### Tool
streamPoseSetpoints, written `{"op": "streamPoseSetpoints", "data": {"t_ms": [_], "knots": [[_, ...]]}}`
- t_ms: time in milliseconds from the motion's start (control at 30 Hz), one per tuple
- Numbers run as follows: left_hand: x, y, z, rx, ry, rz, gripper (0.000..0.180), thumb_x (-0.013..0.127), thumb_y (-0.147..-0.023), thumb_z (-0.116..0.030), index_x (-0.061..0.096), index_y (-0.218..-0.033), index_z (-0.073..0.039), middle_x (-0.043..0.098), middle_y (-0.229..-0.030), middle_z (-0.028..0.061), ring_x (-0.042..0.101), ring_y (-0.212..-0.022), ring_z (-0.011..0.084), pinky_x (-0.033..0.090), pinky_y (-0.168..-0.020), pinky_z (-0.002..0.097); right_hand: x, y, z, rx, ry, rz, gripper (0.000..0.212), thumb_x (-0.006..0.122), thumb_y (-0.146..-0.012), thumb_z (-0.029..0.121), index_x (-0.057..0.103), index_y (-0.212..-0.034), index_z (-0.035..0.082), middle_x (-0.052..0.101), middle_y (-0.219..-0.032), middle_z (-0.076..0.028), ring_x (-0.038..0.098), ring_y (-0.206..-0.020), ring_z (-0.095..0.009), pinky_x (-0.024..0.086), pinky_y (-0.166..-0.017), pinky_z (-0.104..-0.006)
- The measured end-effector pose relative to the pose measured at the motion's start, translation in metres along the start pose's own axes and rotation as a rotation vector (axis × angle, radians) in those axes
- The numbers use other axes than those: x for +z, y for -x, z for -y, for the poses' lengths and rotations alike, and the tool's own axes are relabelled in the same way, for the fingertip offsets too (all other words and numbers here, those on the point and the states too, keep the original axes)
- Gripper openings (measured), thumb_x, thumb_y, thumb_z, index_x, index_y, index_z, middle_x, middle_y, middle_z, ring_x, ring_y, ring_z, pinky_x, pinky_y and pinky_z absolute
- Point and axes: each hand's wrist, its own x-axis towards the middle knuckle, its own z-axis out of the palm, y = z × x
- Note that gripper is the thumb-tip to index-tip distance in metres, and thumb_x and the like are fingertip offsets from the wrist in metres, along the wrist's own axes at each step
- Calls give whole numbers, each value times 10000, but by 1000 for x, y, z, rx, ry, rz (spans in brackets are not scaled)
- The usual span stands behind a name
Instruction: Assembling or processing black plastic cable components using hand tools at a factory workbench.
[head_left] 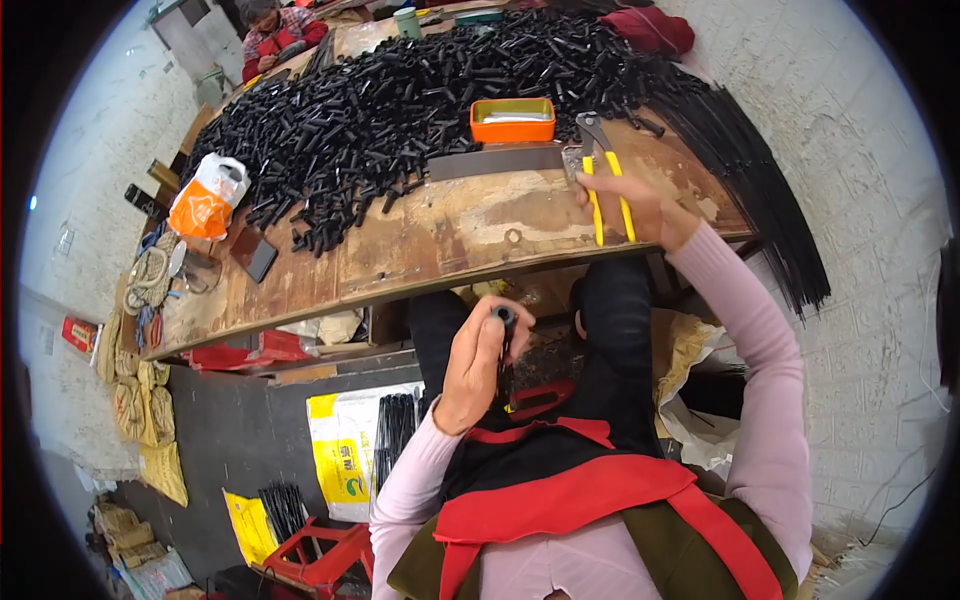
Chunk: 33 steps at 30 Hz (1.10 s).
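Note:
Above my lap, my left hand (pixel 478 362) is wrapped round a black rod-like piece (pixel 504 316) with a round, hollow-looking end facing up. Its lower part runs down into shadow and is hard to make out. Over the table's right part, my right hand (pixel 640 205) has its thumb and fingers at the yellow handles of a pair of pliers (pixel 618 190). The grey jaws of the pliers point away from me, beside a small metal block (pixel 572 160). A heap of short black tubular parts (pixel 400 110) covers the far side of the wooden table (pixel 450 225).
An orange tin (pixel 512 122) stands behind a flat grey bar (pixel 495 163). Long black rods (pixel 745 160) hang over the table's right end. At left are a plastic bag (pixel 210 198), a phone (pixel 253 254) and a glass (pixel 193 268). Another person (pixel 280 40) sits at the far left.

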Motion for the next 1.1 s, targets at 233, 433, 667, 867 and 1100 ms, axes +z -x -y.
{"op": "streamPoseSetpoints", "data": {"t_ms": [233, 433, 667, 867, 1100], "knots": [[11, -12, -1, 55, 14, -95, 517, 338, -1063, -375, 438, -1394, 9, 431, -748, -21, 357, -673, 64, 292, -606, 215, 104, 69, -44, -197, 40, 32, 118, 629, -911, 62, 600, -1007, -1, 620, -895, -75, 602, -796, -153, 472, -705, -280], [11, -4, -10, -13, 28, 16, 637, 349, -1046, -472, 409, -1417, 41, 491, -844, -12, 400, -733, 64, 318, -657, 202, 114, 78, -70, -368, 87, -89, 158, 663, -863, -30, 588, -1001, -14, 637, -896, -95, 653, -824, -183, 529, -748, -302], [7, -2, -2, -58, -6, 36, 645, 342, -1042, -490, 454, -1394, 38, 589, -1179, 76, 507, -989, 113, 404, -827, 222, 127, 85, -71, -476, 34, -63, 196, 649, -866, -60, 521, -1013, -39, 633, -882, -150, 680, -713, -260, 591, -630, -366], [9, -4, -5, -39, -34, 9, 653, 341, -1038, -504, 459, -1392, 32, 589, -1208, 93, 522, -1037, 131, 410, -872, 234, 127, 84, -73, -511, 88, -56, 195, 637, -888, -50, 503, -1029, -47, 630, -874, -167, 681, -710, -268, 591, -631, -362], [9, -5, -9, -39, -45, 0, 630, 343, -1043, -486, 469, -1382, 29, 586, -1229, 105, 522, -1070, 134, 409, -891, 240, 131, 82, -71, -517, 81, -45, 197, 637, -890, -52, 502, -1033, -51, 630, -874, -169, 680, -710, -271, 593, -632, -367]]}}
